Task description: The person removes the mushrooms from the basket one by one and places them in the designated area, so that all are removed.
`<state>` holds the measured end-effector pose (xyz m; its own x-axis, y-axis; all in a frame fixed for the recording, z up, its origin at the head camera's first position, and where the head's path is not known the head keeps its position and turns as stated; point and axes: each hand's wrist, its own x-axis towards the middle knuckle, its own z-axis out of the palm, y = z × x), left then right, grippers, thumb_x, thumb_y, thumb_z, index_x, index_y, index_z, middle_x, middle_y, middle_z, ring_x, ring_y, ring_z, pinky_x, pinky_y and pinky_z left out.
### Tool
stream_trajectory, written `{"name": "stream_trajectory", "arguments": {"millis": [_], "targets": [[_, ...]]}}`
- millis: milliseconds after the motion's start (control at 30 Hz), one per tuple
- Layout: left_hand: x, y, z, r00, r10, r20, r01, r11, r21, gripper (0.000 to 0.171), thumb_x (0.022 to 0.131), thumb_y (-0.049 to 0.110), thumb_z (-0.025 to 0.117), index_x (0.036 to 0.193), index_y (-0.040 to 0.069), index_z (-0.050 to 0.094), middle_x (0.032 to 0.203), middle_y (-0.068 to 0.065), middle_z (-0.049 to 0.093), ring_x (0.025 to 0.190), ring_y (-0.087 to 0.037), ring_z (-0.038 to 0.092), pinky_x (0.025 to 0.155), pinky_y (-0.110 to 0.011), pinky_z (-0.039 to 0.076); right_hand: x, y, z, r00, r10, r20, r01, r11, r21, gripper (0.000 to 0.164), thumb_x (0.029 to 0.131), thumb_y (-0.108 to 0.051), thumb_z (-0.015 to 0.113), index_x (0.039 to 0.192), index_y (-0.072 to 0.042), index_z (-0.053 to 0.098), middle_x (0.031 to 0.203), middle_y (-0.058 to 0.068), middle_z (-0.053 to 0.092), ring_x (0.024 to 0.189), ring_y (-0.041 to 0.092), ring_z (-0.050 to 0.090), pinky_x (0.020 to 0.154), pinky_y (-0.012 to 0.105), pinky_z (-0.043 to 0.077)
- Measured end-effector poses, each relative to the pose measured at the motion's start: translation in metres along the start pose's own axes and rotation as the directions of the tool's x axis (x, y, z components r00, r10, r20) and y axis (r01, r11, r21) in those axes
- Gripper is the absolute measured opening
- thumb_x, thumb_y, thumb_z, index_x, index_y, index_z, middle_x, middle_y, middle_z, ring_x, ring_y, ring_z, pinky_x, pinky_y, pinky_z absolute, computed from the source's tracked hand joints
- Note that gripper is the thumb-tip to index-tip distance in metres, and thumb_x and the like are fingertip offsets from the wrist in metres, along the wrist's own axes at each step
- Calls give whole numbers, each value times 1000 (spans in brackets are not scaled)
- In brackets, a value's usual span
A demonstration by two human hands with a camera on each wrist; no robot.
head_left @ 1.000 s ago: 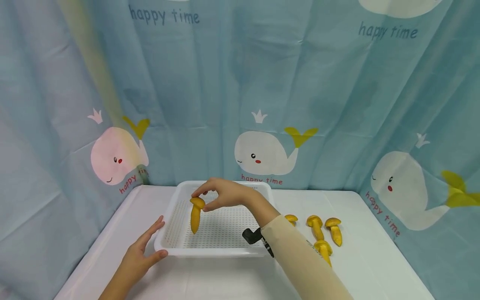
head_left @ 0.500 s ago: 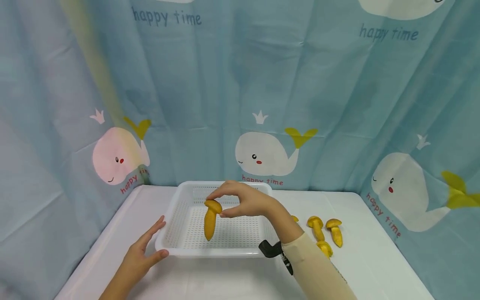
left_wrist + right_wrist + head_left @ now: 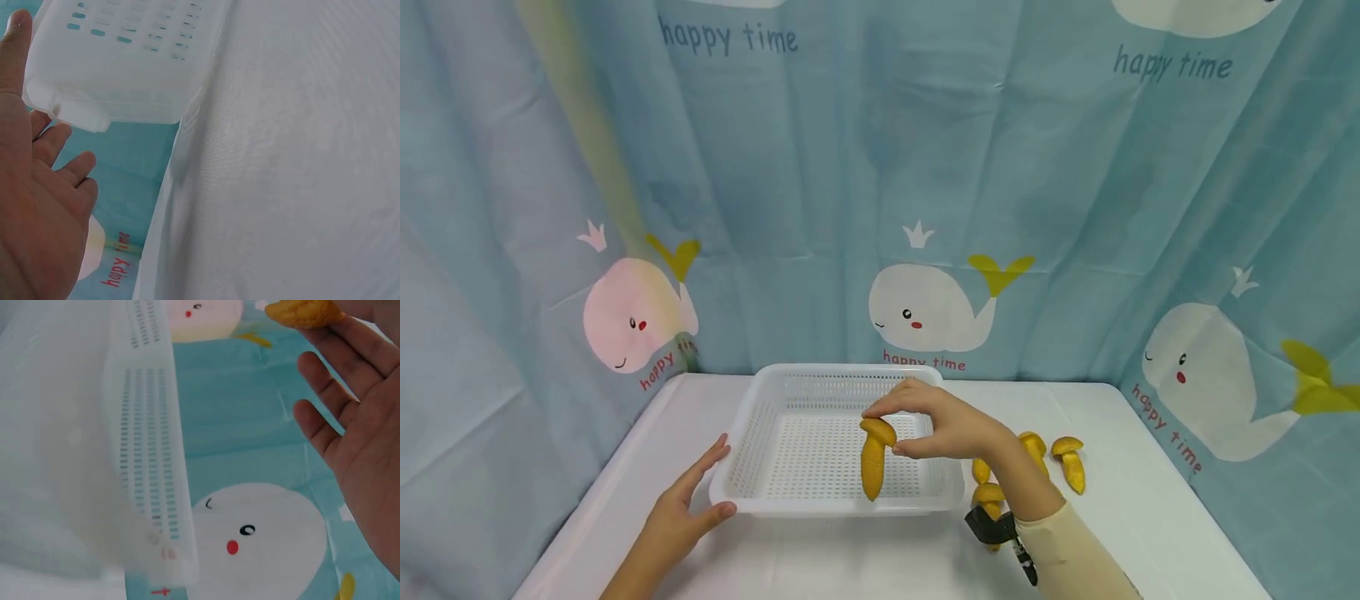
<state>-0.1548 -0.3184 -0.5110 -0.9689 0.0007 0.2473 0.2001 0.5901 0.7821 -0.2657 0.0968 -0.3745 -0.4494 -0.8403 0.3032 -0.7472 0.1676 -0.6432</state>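
In the head view, my right hand (image 3: 943,425) pinches a yellow mushroom (image 3: 872,467) by its cap between thumb and fingers. Its stem hangs down in front of the right part of a white perforated basket (image 3: 838,505). The right wrist view shows only part of that mushroom (image 3: 305,312) at the fingertips, with the other fingers loosely bent. My left hand (image 3: 677,512) is at the basket's front left corner, its fingers extended along the left side and its thumb by the front rim. From the left wrist, the thumb (image 3: 15,53) lies against the basket wall (image 3: 125,94).
Several yellow mushrooms lie on the white table right of the basket: one (image 3: 1070,464) at the far right, another (image 3: 990,495) near the black wrist strap (image 3: 991,527). My right forearm partly covers the group. A blue whale-print curtain (image 3: 820,208) hangs behind the table.
My right hand has moved rightward and slightly toward me with the mushroom, from the basket's left part to its right part. The left hand stays at the basket's corner.
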Motion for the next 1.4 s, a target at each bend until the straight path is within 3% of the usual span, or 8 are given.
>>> {"name": "stream_trajectory", "arguments": {"millis": [67,167,300,400,700,900,1100,1400], "targets": [[-1,-1,1,1000,12,6,-12,1000,2,85,85,19,84,158,32,40,168,5,29,140,24,14,120,-62,28,-12,0,-1,1000,5,-5,-5,1000,4,50,92,-16,76,139,-27,64,133,-12,63,124,11,53,103,37,52],[-2,0,2,1000,12,11,-12,1000,16,85,86,20,83,158,34,39,168,7,29,142,23,14,122,-56,27,-28,0,-3,1000,-12,-21,12,1000,5,50,92,-14,75,140,-23,63,135,-10,63,125,13,53,102,35,52],[-3,2,2,1000,-6,13,6,1000,-2,86,86,21,83,158,36,38,168,9,28,140,25,13,114,-73,27,-47,2,-6,998,-24,-57,24,1000,-5,49,93,-13,74,140,-19,63,134,-6,64,125,15,54,102,35,52],[-5,3,2,1000,-20,11,20,1000,-9,85,86,22,83,157,36,39,168,7,28,137,28,13,110,-78,28,-61,4,-6,998,16,-64,-15,1000,11,49,93,-13,74,140,-20,63,135,-6,64,125,14,53,102,38,52],[-4,3,2,999,-39,12,39,999,-16,82,87,25,83,157,32,41,169,3,28,137,28,11,110,-78,26,-95,4,-5,991,66,-112,-70,997,-33,53,90,-8,73,141,-22,62,133,-9,65,121,16,56,97,32,54],[-2,5,2,1000,-10,6,10,1000,3,83,86,19,83,157,31,41,168,2,30,140,25,14,118,-64,27,-116,8,-7,986,87,-143,-93,995,-38,56,89,-6,75,141,-21,62,131,-8,65,118,13,56,94,30,54],[-2,4,2,1000,-20,3,20,1000,-8,83,86,20,84,157,31,41,168,0,30,137,27,13,110,-76,28,-138,16,-9,981,76,-181,-81,996,-21,54,90,-5,76,141,-16,62,134,-2,66,120,15,55,95,29,53],[-2,6,-2,998,-56,1,56,998,17,82,87,28,83,157,33,40,168,5,28,135,28,11,109,-78,27,-183,27,-8,955,214,-206,-232,971,-66,53,92,-7,73,141,-22,62,138,-8,64,126,9,54,103,27,48]]}}
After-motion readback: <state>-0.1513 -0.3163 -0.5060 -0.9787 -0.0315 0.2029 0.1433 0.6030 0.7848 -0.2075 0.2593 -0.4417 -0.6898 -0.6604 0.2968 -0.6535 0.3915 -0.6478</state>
